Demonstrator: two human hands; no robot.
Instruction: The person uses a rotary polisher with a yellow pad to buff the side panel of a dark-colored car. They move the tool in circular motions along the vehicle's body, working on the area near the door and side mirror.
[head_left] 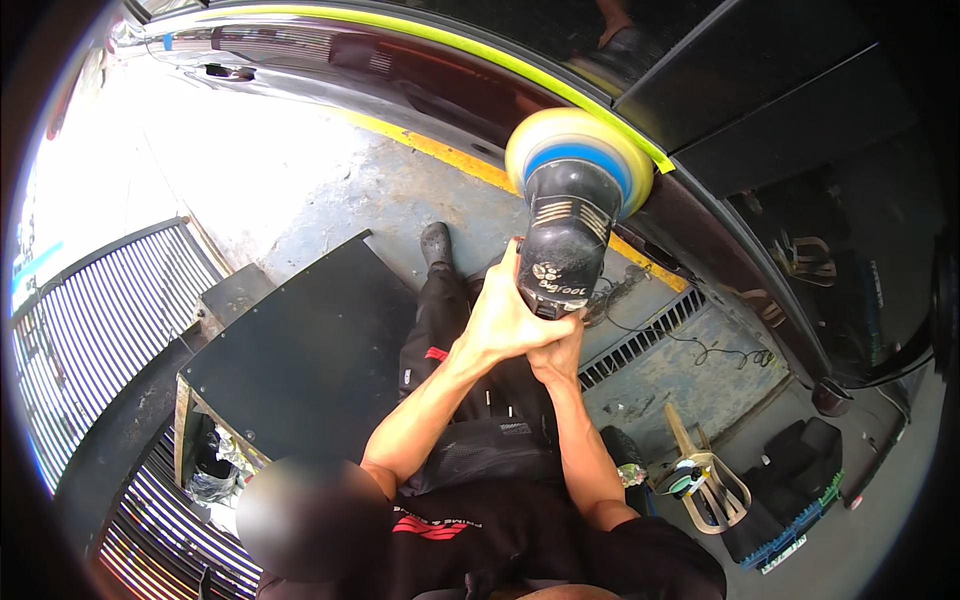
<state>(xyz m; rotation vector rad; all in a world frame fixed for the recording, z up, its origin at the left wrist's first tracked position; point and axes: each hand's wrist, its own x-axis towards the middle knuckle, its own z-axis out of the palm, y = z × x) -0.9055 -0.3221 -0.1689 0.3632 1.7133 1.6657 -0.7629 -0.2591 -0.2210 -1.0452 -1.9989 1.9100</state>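
Both my hands grip a black electric polisher (562,245) out in front of my body. My left hand (503,318) wraps the near left side of its body, with a finger running up the casing. Against it, my right hand (556,352) is closed round the rear end, its fingers partly hidden. The round yellow foam pad (632,150) with a blue backing meets the dark glossy car side (450,95), just under a strip of yellow-green masking tape (520,62). The pad looks blurred, as if spinning.
A black flat-topped table (300,340) stands left of my legs, beside a slatted metal panel (110,310). On the right are a floor grate (645,338), a dark cord (700,350), a beige plastic chair (735,500) and a blue-bristled broom (795,535).
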